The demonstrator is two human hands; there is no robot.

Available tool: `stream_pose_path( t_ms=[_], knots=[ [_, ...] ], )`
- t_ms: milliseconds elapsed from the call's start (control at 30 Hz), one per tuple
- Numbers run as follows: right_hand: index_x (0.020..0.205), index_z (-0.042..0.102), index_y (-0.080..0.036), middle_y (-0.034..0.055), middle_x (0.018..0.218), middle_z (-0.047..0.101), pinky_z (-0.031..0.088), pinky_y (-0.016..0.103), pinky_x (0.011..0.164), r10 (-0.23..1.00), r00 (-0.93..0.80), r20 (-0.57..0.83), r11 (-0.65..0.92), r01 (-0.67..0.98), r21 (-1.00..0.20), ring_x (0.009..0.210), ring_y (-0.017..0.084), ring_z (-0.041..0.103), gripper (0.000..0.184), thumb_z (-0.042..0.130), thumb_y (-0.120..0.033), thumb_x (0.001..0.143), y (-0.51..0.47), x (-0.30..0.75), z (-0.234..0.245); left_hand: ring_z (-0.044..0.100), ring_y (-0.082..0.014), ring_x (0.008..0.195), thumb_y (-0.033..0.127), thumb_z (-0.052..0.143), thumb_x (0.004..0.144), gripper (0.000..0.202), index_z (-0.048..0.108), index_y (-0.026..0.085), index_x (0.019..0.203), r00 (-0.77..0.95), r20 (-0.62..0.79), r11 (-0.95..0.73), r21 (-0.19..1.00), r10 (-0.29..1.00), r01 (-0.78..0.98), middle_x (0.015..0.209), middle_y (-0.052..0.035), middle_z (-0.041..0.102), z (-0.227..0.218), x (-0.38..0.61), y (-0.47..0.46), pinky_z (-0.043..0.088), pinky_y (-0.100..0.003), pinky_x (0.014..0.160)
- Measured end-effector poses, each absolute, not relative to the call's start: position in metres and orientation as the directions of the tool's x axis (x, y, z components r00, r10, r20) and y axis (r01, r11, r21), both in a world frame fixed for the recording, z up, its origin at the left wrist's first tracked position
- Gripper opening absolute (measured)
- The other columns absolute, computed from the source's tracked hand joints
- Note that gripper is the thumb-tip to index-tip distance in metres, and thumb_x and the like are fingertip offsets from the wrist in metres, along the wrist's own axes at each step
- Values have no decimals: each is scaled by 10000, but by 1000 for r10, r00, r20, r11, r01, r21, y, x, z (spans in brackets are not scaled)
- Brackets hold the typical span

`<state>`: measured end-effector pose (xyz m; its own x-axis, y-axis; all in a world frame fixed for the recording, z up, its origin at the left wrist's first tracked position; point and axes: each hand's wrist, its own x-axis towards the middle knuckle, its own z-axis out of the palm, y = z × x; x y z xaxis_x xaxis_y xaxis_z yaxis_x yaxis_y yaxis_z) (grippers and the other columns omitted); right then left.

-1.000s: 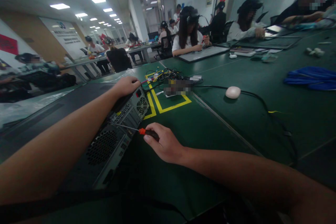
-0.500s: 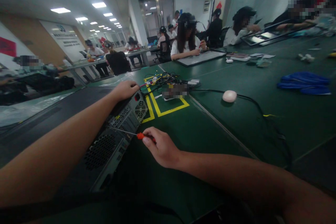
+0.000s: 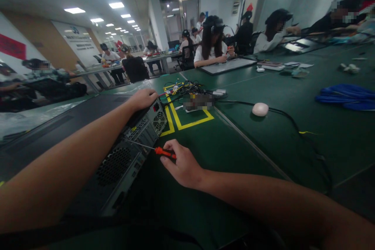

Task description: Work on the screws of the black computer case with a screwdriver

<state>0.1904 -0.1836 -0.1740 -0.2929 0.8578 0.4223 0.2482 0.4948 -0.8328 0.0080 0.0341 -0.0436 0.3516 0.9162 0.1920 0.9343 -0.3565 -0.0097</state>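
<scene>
A dark computer case [image 3: 73,119] lies on the green table with its rear panel facing me. My left hand [image 3: 144,98] rests on its far top corner near the rear, fingers bent over the edge and closed on it. In my right hand [image 3: 186,164] is a screwdriver [image 3: 165,152] with an orange and black handle, held between thumb and fingers. Its thin shaft points left to the rear panel, and the tip meets the panel near the slot covers. Exactly what the tip touches is too small to make out. A round fan grille [image 3: 159,120] shows beyond the shaft.
Tangled cables [image 3: 191,87] lie beyond the case near yellow tape [image 3: 195,123]. A pale mouse [image 3: 260,109] and a black cable [image 3: 288,115] are to the right, with a blue bundle [image 3: 345,95] farther out. Across the table a person [image 3: 212,47] works over a flat panel [image 3: 228,65].
The view has shifted slightly, moving everything a little to the right. My right fingers have loosened around the screwdriver, showing more of its handle. My left hand stays on the case.
</scene>
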Motion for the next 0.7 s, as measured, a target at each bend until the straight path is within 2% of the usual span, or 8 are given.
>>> stream_pose_path(
  t_ms=[200, 400, 700],
  knots=[
    [1054, 550, -231, 37, 999, 681, 523, 372, 864, 857, -300, 418, 493, 245, -835, 906, 207, 657, 136, 638, -218, 951, -185, 192, -169, 701, -326, 1151, 412, 311, 977, 543, 789, 179, 1090, 355, 193, -362, -4, 915, 932, 1218, -137, 777, -42, 10, 31, 526, -375, 980],
    [1058, 567, -229, 30, 1000, 684, 508, 356, 857, 859, -301, 413, 489, 249, -836, 892, 199, 649, 132, 646, -246, 953, -185, 191, -172, 692, -286, 1206, 400, 316, 971, 560, 792, 184, 1173, 338, 199, -340, -24, 920, 940, 1267, -107, 770, -42, 10, 31, 517, -306, 1015],
    [1073, 582, -223, 44, 1019, 699, 503, 362, 858, 866, -298, 401, 478, 256, -841, 901, 205, 661, 132, 648, -256, 964, -185, 191, -172, 698, -317, 1171, 384, 328, 964, 539, 805, 183, 1115, 348, 206, -351, -25, 915, 936, 1231, -127, 780, -42, 10, 31, 528, -359, 993]
  ],
)
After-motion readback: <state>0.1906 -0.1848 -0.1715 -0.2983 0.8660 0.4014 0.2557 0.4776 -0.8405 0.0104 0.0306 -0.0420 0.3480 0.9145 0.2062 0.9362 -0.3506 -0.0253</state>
